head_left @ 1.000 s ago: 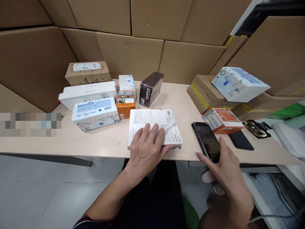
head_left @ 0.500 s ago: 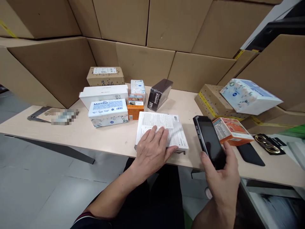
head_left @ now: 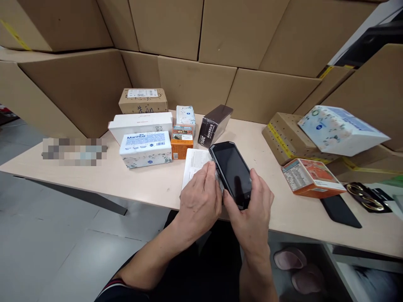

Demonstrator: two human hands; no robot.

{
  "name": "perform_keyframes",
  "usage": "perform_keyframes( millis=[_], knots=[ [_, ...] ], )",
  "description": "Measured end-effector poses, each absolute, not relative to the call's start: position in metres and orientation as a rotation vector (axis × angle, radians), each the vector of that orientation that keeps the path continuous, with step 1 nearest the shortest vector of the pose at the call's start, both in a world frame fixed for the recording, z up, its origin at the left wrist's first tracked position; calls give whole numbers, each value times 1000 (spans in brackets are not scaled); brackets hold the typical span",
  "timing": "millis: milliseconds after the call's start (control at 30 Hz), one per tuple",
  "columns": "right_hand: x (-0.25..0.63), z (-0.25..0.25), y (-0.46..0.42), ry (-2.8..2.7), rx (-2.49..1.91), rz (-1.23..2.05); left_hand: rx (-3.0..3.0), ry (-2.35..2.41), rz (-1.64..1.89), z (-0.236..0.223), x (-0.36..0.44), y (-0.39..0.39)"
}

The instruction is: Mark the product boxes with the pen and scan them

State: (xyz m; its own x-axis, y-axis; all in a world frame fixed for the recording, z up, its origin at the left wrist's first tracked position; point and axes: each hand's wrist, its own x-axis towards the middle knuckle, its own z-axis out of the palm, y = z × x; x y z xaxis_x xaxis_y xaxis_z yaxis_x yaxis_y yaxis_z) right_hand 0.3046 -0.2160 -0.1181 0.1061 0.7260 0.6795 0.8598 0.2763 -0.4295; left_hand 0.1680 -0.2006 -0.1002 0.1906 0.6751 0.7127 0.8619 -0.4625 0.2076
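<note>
My right hand point(head_left: 252, 209) grips a black handheld device point(head_left: 232, 173) with a dark screen and holds it over a flat white printed box point(head_left: 195, 163) near the table's front edge. My left hand point(head_left: 200, 201) lies flat on that white box, fingers stretched out and pressing it down, its fingertips beside the device. Most of the white box is hidden under the hands and the device.
The beige table point(head_left: 151, 184) carries a Manhua tissue pack point(head_left: 145, 148), a white box point(head_left: 140, 124), an orange box point(head_left: 181, 141), a dark brown box point(head_left: 214, 124) and a cardboard parcel point(head_left: 143, 100). Right: an orange carton point(head_left: 311, 177), tissue pack point(head_left: 341, 129), black item point(head_left: 341, 210). Cardboard cartons wall the back.
My right hand lifted the black device from the table's right part and carried it left, over the white box. The left hand stayed on the box. The camera shifted.
</note>
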Motion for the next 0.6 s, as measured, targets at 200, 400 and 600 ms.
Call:
perform_keyframes(
  millis=[200, 400, 600],
  knots=[
    [304, -120, -217, -1636, -1455, -243, -2230, -1543, -1076, -95, 171, -198],
    [302, -125, -217, -1619, -1435, -292, -2238, -1558, -1060, -93, 172, -195],
    [302, -127, -218, -1618, -1437, -295, -2263, -1597, -1071, -93, 172, -194]
  ],
)
